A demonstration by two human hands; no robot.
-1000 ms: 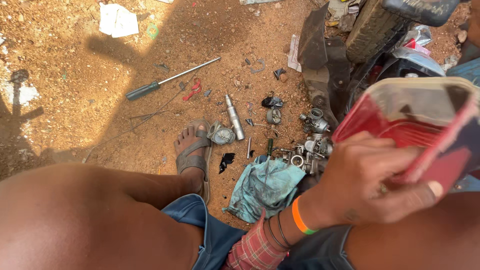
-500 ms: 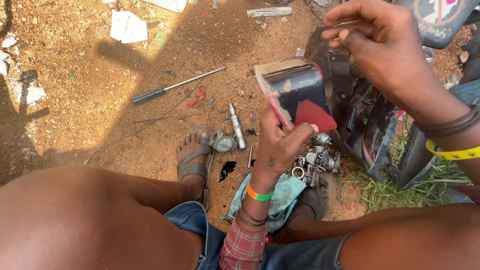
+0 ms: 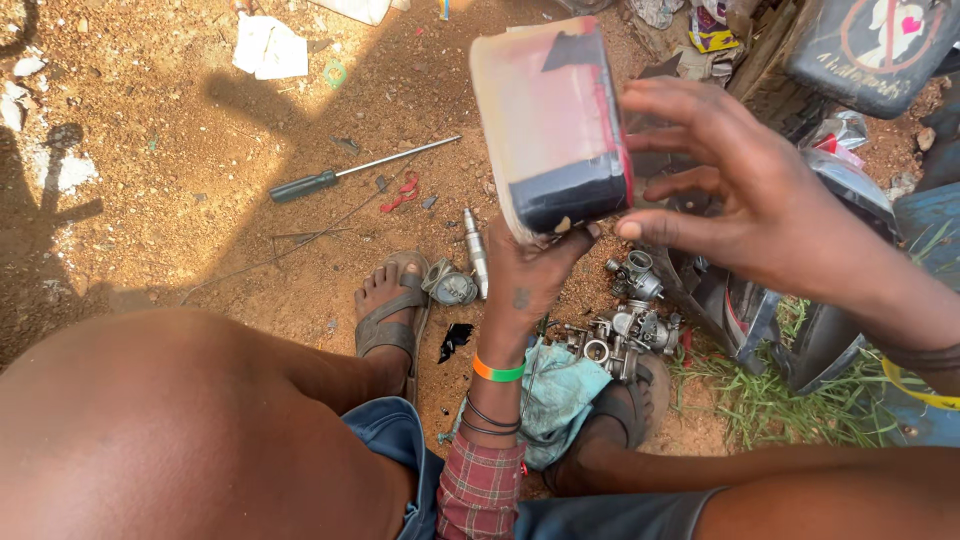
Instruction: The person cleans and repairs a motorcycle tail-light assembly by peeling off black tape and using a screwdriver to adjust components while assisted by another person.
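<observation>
Higher now, red-and-black box (image 3: 555,125) in left hand's (image 3: 530,275) grasp, right hand (image 3: 745,200) spread alongside, contact unclear.

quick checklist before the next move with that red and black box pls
1. Left hand grips the box from below: ok, fingers wrap its lower edge.
2. Right hand on the box: cannot tell, fingers spread at its right side, contact unclear.
3. Box held level: not ok, it tilts.
4. Box contents or open side: cannot tell, hidden from this view.
5. Ground below free of parts: not ok, carburettor and cloth lie under the hands.
6. Screwdriver within sight: ok, lying on the dirt to the left, untouched.
</observation>
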